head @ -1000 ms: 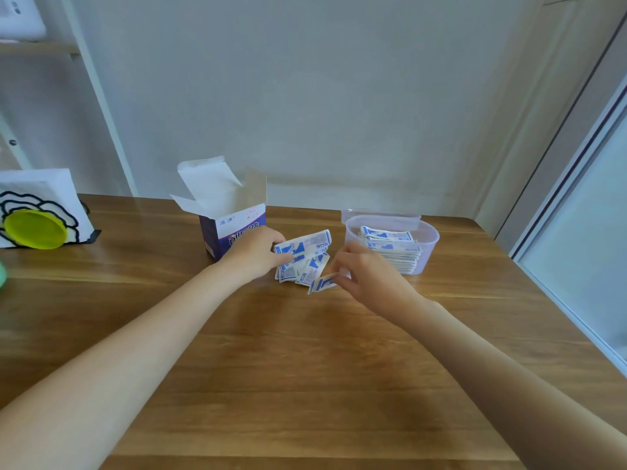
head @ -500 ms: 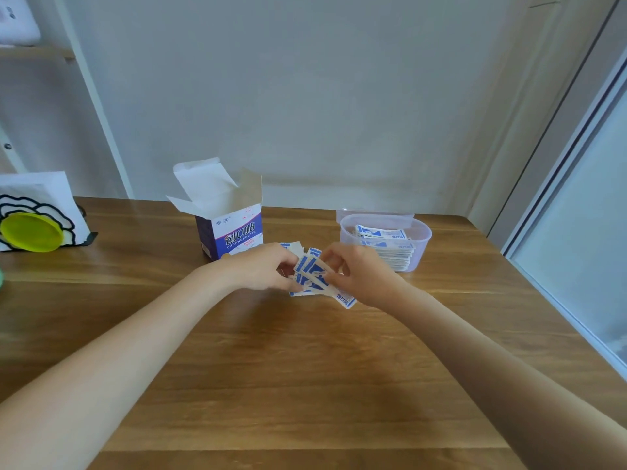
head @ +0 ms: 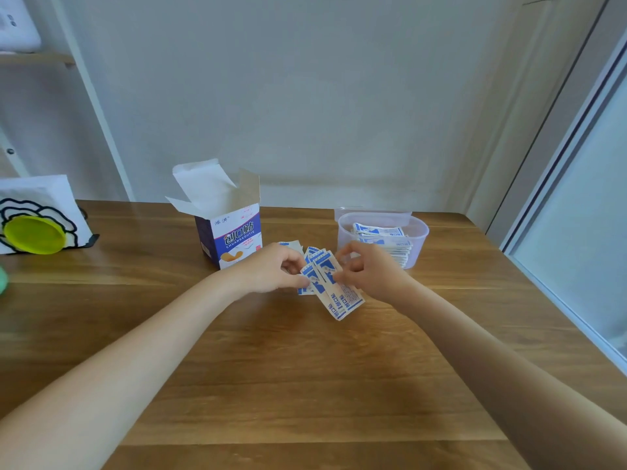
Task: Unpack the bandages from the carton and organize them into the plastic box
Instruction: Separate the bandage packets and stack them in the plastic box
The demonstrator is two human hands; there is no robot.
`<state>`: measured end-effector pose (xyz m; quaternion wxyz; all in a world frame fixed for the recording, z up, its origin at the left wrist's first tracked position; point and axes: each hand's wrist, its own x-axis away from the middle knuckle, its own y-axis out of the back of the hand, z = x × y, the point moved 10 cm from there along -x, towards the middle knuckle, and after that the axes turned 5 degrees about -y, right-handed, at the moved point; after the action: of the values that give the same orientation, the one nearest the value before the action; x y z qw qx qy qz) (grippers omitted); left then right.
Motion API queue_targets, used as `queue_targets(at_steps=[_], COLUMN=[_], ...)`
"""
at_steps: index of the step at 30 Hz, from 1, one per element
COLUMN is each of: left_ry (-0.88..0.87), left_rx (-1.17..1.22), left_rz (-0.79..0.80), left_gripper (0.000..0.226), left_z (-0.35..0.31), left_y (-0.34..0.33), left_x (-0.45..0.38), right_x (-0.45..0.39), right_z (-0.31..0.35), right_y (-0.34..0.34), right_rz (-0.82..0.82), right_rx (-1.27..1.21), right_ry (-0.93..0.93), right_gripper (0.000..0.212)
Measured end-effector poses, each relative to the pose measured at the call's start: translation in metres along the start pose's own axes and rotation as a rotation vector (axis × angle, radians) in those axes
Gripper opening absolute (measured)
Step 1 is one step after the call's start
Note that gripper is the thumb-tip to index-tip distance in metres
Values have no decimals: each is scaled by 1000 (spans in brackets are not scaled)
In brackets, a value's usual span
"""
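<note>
A second ago the loose blue-and-white paper-wrapped bandages lay scattered on the brown wooden worktop just right of the carton, with my hands picking at them from either side. Now I have gathered them up between both hands, just above the worktop, and they sit fanned into a rough sheaf whose lower end points toward me.

Going from the left: a white napkin holder with a black flower outline and a yellow-green disc stands at the far left edge, untouched. The open blue-and-white cardboard carton stands upright with its flaps raised; I cannot see into it, so I cannot tell whether any bandages remain inside. My left hand has come forward of the carton and pinches the left side of the sheaf, fingers curled round it. A few wrappers still show behind that hand, though whether they lie on the wood or are held I cannot tell. My right hand grips the right side of the same sheaf with thumb and fingertips. Behind it, the clear round-cornered plastic box already holds a neat stack of bandages.

I judge I am squaring this bunch before it joins that stack, so the task is well along but unfinished. The wrappers are thin and slippery, and a loose pinch could let them splay apart.
</note>
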<state>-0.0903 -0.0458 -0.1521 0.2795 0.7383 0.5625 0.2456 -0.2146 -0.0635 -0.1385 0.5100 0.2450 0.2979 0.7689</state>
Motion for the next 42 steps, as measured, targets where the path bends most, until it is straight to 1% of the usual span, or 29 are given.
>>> queue_targets(at_steps=[2, 3, 5, 7, 8, 11, 16, 19, 21, 24, 26, 28, 30, 32, 34, 36, 38, 40, 42], left_ry=[5, 7, 9, 13, 15, 9, -7, -17, -32, -34, -18, -6, 1, -12, -25, -14, -3, 2, -8], left_rx=[94, 139, 184, 190, 195, 250, 271, 252, 240, 163, 86, -20, -149, -324, -413, -397, -356, -316, -281], left_rz=[-16, -22, -30, -31, -30, -33, -28, -46, -94, -174, -154, -92, -49, -43, -60, -94, -129, -141, -143], left_gripper=[12, 7, 3, 6, 6, 7, 12, 16, 14, 14, 23, 35, 40, 36, 28, 23, 19, 16, 15], left_z=[1, 3, 5, 6, 5, 0, -8, -9, -10, -9, -8, -10, -12, -15, -18, -19, -18, -19, -21], left_y=[-3, -4, -7, -9, -9, -9, -7, -3, 2, 9, 5, -5, -16, -22, -24, -20, -16, -17, -20], left_x=[1, 1, 2, 1, 1, 1, 3, 4, 4, 5, 6, 9, 11, 12, 12, 12, 12, 12, 11], right_x=[1, 2, 3, 4, 4, 7, 9, 14, 18, 24, 26, 27, 27, 26, 24, 20, 16, 15, 14], right_z=[-2, -2, -5, -5, -3, 3, 23, 33, 41, 50, 45, 34, 24, 16, 7, -6, -17, -19, -17], right_y=[0, 0, 2, 5, 5, 6, 11, 14, 15, 9, -2, -15, -22, -22, -15, -4, 5, 8, 6], right_rz=[7, 13, 21, 21, 24, 16, -105, -109, -160, -266, -235, -164, -124, -105, -90, -59, -30, -23, -11], right_rx=[-21, -18, -15, -19, -12, 36, 269, 236, 346, 632, 711, 734, 727, 743, 785, 792, 708, 604, 571], right_ry=[-3, -1, 1, 8, 16, 70, 208, 253, 307, 448, 479, 475, 456, 421, 366, 270, 192, 177, 184], right_gripper=[8, 5, 6, 17, 18, 11, 17, 14, 18, 28, 35, 39, 39, 31, 29, 34, 30, 20, 18])
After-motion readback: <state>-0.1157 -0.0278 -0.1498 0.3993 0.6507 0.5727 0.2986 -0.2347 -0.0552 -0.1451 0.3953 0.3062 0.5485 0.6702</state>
